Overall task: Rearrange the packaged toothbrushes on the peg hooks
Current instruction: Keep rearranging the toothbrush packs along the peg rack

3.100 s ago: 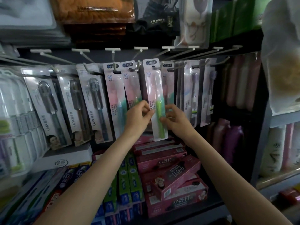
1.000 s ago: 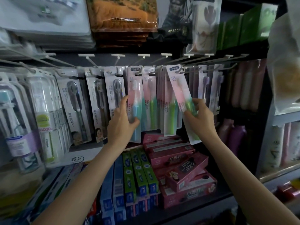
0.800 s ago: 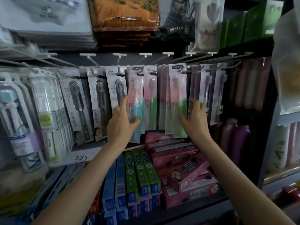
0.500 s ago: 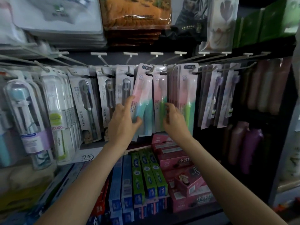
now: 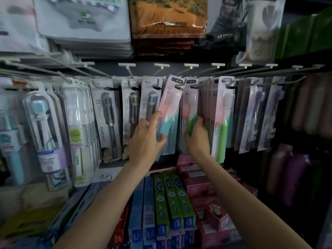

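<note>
left hand [image 5: 146, 139] grips a tilted blue pack [image 5: 168, 112] on its hook [image 5: 177, 85]; right hand [image 5: 197, 136] grasps a green pack [image 5: 190, 112].

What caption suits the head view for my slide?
Left hand grips a tilted blue-handled toothbrush pack; right hand holds the green-handled pack beside it.

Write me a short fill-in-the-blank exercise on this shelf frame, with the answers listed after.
1. The left hand grips a pink-and-blue toothbrush pack that hangs ____ rather than straight.
2. The right hand holds a pack whose brush handle is ____ in colour.
3. The toothpaste boxes sit ____ the hanging packs.
4. The packs hang from white ____.

Answers: tilted; green; below; peg hooks
</note>
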`<control>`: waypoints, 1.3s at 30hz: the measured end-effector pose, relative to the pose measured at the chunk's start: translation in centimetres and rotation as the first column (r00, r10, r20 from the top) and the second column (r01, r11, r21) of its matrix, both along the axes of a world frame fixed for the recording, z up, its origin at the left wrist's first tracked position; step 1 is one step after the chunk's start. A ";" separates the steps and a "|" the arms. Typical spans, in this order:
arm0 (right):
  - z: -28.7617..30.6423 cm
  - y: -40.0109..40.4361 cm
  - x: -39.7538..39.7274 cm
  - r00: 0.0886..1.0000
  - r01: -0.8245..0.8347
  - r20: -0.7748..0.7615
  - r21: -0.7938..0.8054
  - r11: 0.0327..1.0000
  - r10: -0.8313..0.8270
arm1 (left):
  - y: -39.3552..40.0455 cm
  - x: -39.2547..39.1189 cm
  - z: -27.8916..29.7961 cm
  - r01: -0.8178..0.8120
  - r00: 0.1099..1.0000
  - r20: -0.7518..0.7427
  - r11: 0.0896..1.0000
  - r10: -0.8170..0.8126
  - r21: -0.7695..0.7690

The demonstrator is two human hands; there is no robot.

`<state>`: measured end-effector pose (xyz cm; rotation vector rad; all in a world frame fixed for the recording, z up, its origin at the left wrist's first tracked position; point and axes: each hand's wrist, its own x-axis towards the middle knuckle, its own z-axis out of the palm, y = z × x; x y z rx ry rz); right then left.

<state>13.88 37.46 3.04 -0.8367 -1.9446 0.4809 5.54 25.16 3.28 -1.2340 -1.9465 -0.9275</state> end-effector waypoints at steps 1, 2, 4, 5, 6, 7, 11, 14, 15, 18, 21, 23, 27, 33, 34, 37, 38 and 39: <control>0.0 -0.3 0.2 1.000 0.005 0.015 0.023 1.000 -0.005 | 0.0 0.0 0.0 0.000 1.000 -0.001 1.000 0.000 0.002; 0.1 -0.7 0.5 0.999 0.006 0.036 0.047 0.999 -0.007 | 0.0 0.1 0.0 -0.002 1.000 0.002 1.000 0.002 0.002; 0.4 -1.5 1.1 0.997 -0.004 0.075 0.108 0.994 -0.004 | 0.0 0.1 0.0 0.000 1.000 0.007 1.000 0.000 0.001; 0.8 -1.9 1.6 0.994 -0.008 0.105 0.141 0.990 -0.007 | 0.0 0.1 0.0 0.004 1.000 0.009 1.000 -0.004 0.003; 1.3 -2.2 2.1 0.988 -0.006 0.152 0.164 0.986 -0.019 | 0.1 0.0 0.0 0.008 1.000 0.013 1.000 -0.008 0.001; 2.0 -2.6 2.8 0.976 -0.001 0.213 0.180 0.984 -0.038 | 0.1 -0.1 0.0 0.012 1.000 0.016 1.000 -0.012 0.000; 5.5 -3.1 5.9 0.882 0.028 0.454 0.226 0.974 -0.130 | 0.3 -0.4 0.0 0.048 0.999 0.024 0.999 -0.048 0.004; 8.1 -3.1 7.4 0.750 0.008 0.630 0.298 0.954 -0.203 | 0.5 -0.3 -0.2 0.058 0.998 0.031 0.998 -0.057 -0.003; 8.9 -3.1 7.8 0.718 -0.003 0.665 0.301 0.954 -0.207 | 0.6 -0.2 -0.2 0.054 0.998 0.036 0.999 -0.053 -0.007; 10.6 -2.8 8.8 0.691 -0.052 0.714 0.202 0.978 -0.110 | 0.7 0.0 -0.2 0.055 0.998 0.033 0.998 -0.055 -0.004; 10.8 -3.1 9.6 0.600 -0.108 0.800 0.105 0.989 -0.019 | 0.6 0.0 -0.1 0.060 0.998 0.023 0.998 -0.060 -0.002; 9.7 -3.4 9.9 0.620 -0.131 0.784 0.076 0.988 0.021 | 0.4 0.1 -0.1 0.061 0.998 0.024 0.998 -0.061 0.000; 7.2 -3.2 11.9 0.754 -0.121 0.656 0.132 0.984 0.005 | 0.0 0.3 -0.2 0.068 0.997 0.029 0.998 -0.068 0.002; 4.3 -0.4 15.6 0.967 0.046 0.239 0.172 0.984 -0.087 | 0.4 0.5 -0.1 0.057 0.998 0.029 0.998 -0.057 -0.003; 4.0 -0.2 15.9 0.985 0.052 0.155 0.182 0.982 -0.081 | 0.5 0.6 -0.1 0.054 0.998 0.029 0.999 -0.054 -0.005; 3.4 0.3 16.2 0.993 0.116 -0.028 0.204 0.972 -0.112 | 0.6 0.8 -0.2 0.062 0.998 0.028 0.998 -0.062 0.003; 3.1 0.5 16.1 0.990 0.139 -0.057 0.210 0.968 -0.130 | 0.7 0.9 -0.2 0.063 0.997 0.035 0.998 -0.063 0.005; 2.8 0.6 15.9 0.988 0.150 -0.078 0.221 0.964 -0.136 | 0.7 1.0 -0.2 0.061 0.997 0.043 0.998 -0.062 0.006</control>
